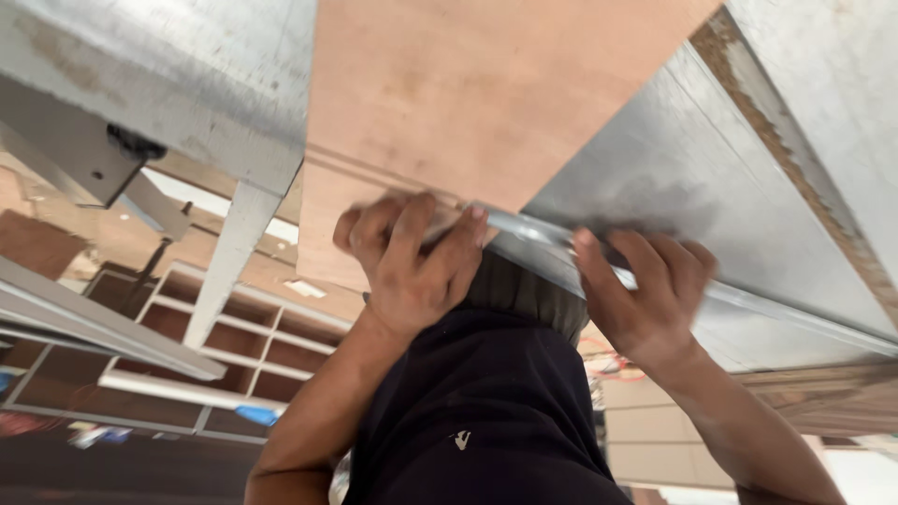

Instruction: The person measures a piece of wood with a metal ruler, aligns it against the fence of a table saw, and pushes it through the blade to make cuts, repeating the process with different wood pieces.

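Note:
A thin metal rail (795, 313) runs along the lower edge of a grey galvanised sheet (692, 168), where it meets a bare plywood panel (468, 84) overhead. My left hand (412, 257) is curled over the rail's left end at the plywood edge, fingers bent and pressing. A short way to the right, my right hand (645, 295) grips the same rail, fingers hooked over its lip. Both forearms rise from the bottom of the view. Parts of the rail under the hands are hidden.
A black garment (477, 411) with grey cloth above it fills the gap between the forearms. A galvanised beam (159, 84) and a slanted strut (229, 262) cross the upper left. Further off are an open wooden shelf unit (234, 346) and a small blue object (257, 414).

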